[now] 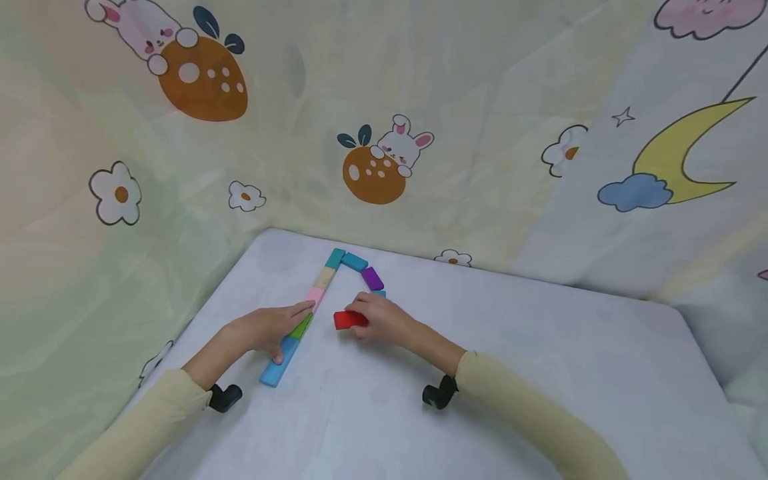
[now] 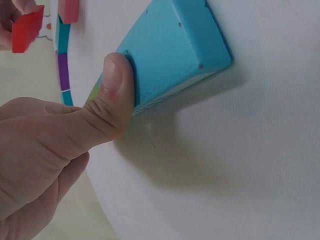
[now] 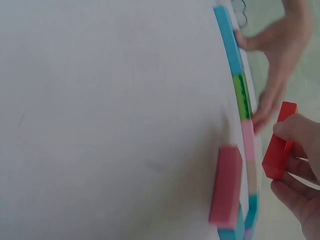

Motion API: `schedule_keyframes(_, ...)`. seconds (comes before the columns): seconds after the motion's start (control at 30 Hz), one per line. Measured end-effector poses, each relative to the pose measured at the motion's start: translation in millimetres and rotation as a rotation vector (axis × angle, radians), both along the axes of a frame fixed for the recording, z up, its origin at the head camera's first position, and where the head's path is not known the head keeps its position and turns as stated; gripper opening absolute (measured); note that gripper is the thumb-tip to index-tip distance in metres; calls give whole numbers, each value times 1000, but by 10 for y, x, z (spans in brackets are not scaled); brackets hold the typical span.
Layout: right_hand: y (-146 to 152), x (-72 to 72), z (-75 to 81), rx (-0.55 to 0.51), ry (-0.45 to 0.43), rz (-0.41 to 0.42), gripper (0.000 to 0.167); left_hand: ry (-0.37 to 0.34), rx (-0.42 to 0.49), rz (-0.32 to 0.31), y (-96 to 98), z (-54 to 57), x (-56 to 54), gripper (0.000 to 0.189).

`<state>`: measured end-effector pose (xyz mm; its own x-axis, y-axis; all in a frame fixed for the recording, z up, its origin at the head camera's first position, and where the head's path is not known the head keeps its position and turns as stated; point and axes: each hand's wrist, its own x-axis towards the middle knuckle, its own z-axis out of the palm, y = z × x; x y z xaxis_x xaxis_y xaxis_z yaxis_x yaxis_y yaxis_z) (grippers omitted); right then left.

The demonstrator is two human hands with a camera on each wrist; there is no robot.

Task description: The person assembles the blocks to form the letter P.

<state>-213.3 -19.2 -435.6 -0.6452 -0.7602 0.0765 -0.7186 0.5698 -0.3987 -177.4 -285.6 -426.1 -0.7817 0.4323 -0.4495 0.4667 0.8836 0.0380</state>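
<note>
My right hand [image 1: 384, 320] pinches a red block [image 1: 345, 321] between thumb and fingers, held up off the table in the right wrist view. My left hand [image 1: 261, 331] lies along a straight row of blocks, its thumb on the light blue block [image 1: 277, 365] and its fingertips at the pink block [image 1: 315, 295]. Between those two sits a green block [image 1: 302, 327]. Farther up the row come a beige block [image 1: 325, 278] and a teal block [image 1: 335, 258]. A rosy red block [image 3: 226, 187] stands on the table, hidden behind my right hand in the head view.
From the row's far end, another teal block [image 1: 355, 261], a purple block [image 1: 372, 279] and a partly covered teal block [image 1: 379, 293] curve toward me. The white table [image 1: 540, 373] meets a printed cloth backdrop [image 1: 480, 167] at its far edge.
</note>
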Motion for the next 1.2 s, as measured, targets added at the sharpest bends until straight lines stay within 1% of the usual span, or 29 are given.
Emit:
schedule_keyframes(0.1,-170,54,-46,34,8,25,39,-5,0,5,13,9,-15,113)
schedule_keyframes(0.27,-303,77,-162,41,14,-5,43,-3,-4,-4,24,8,-20,113)
schedule_keyframes(0.37,-329,75,-212,46,19,-32,42,-3,0,-3,26,9,-17,112)
schedule_keyframes(0.5,-341,65,-239,53,20,-57,41,-4,8,4,20,12,-18,112)
schedule_keyframes(0.73,-378,76,-267,91,23,-66,41,-13,11,14,26,20,-15,112)
schedule_keyframes(0.83,-376,94,-283,87,21,-67,45,-26,13,35,29,12,-13,112)
schedule_keyframes(0.9,-343,107,-263,80,36,-71,50,-28,13,40,32,8,-13,113)
schedule_keyframes(1.0,-207,138,-152,76,53,-117,56,-31,13,46,43,2,-9,113)
schedule_keyframes(1.1,25,194,-34,79,69,-180,55,-34,11,49,41,-4,-5,113)
schedule_keyframes(1.13,116,221,-6,88,62,-205,54,-34,13,49,40,-4,-2,112)
schedule_keyframes(1.2,311,286,9,121,47,-250,51,-31,14,50,33,-4,3,112)
